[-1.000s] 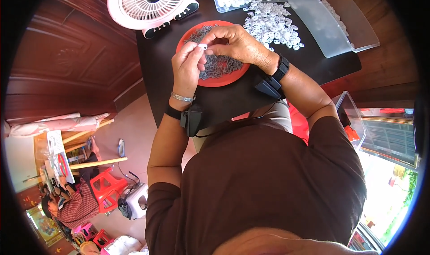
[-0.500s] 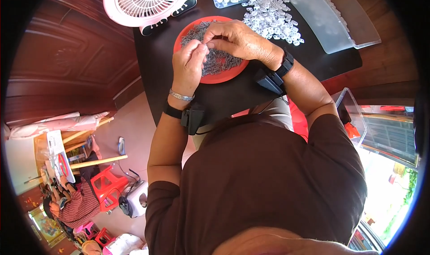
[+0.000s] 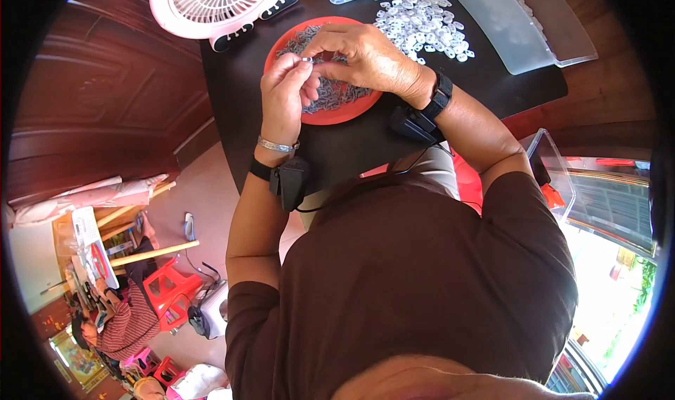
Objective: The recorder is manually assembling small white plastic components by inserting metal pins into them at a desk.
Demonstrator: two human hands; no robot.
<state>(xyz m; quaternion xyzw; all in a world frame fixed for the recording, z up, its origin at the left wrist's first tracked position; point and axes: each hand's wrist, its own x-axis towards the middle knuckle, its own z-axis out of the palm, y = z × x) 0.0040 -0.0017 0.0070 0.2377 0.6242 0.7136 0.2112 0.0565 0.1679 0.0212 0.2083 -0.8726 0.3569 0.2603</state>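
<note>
1. A small pale piece sits pinched between the fingertips of both hands, held just above the red tray; its exact shape is too small to tell, though it looks like a clear ring or clip.
2. The left hand is curled, thumb and forefinger pressed on the piece; the right hand arches over from the far side, fingertips closed on the same piece.
3. Beneath both hands the tray holds a heap of small grey metal parts; beyond the right hand lies a spread of white plastic pieces beside a clear lid.
4. Risk: a slip of the pinch would likely drop the piece into the grey heap, where it would be hard to find.
5. Beyond the left hand, a pink fan stands close by the tray, leaving little room there; the dark surface is open toward the wrists, its near edge just below them.
</note>
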